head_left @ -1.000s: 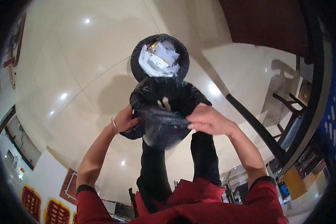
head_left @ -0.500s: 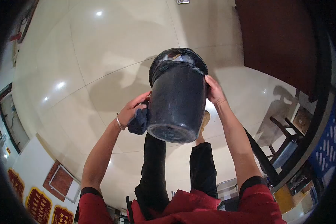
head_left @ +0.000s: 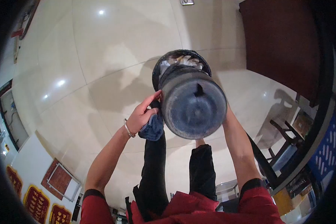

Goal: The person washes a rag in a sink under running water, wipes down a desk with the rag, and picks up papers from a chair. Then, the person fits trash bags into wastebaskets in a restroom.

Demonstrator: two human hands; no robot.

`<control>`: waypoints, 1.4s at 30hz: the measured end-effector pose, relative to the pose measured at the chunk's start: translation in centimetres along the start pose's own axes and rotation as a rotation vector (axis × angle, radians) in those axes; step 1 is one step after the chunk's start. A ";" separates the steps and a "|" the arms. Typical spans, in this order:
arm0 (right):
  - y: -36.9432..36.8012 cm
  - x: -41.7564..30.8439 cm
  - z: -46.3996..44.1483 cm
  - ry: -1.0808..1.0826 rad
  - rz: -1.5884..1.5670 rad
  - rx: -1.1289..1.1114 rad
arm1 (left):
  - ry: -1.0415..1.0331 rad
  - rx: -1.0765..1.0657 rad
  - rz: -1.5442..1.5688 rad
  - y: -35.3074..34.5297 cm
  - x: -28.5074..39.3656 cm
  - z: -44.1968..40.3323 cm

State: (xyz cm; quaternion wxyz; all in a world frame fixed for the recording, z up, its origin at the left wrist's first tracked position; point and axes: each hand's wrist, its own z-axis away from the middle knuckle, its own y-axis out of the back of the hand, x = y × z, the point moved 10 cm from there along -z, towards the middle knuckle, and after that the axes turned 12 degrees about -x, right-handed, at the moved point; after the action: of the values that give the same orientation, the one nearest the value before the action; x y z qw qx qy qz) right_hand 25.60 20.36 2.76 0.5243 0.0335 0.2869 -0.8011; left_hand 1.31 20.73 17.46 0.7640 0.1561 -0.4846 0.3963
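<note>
A black plastic trash bin point(head_left: 194, 108) is tipped away from me, its round base turned up toward me, with a dark mark on it. My left hand point(head_left: 142, 115) grips a dark blue-grey cloth point(head_left: 153, 127), and its fingertips press against the bin's left side. At the bin's right side, my right hand is hidden behind it; only the wrist and forearm show. Past the bin's lower end is a round black rim point(head_left: 156, 77), apparently of a second container under it. Crumpled white and brownish waste point(head_left: 184, 59) shows inside that rim.
Pale glossy floor tiles point(head_left: 112, 48) surround my legs. A dark brown panel point(head_left: 280, 44) stands at upper right, with a dark wooden chair point(head_left: 283, 142) and a blue perforated panel point(head_left: 326, 149) below it. Red-and-gold plaques point(head_left: 36, 203) are at lower left.
The trash bin has tipped further, so its base now faces me and more waste shows at the rim. My left hand moved slightly right with the cloth; my right hand went behind the bin.
</note>
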 end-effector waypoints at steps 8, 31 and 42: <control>0.6 1.4 1.8 -0.057 0.248 -0.037 | 0.180 0.006 0.258 -5.5 -6.7 6.3; 9.3 4.8 15.8 0.230 1.992 0.075 | 0.373 -0.121 -0.031 -13.8 -12.3 3.2; 22.8 4.8 8.8 0.240 2.089 0.489 | 0.223 -0.042 -0.374 -16.6 -15.2 2.5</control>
State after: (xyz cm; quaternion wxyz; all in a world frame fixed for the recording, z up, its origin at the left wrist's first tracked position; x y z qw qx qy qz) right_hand 45.21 5.56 -1.28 0.8960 0.4437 -0.0017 0.0151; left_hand 9.00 1.70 7.94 0.8762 0.1823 -0.3678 0.2524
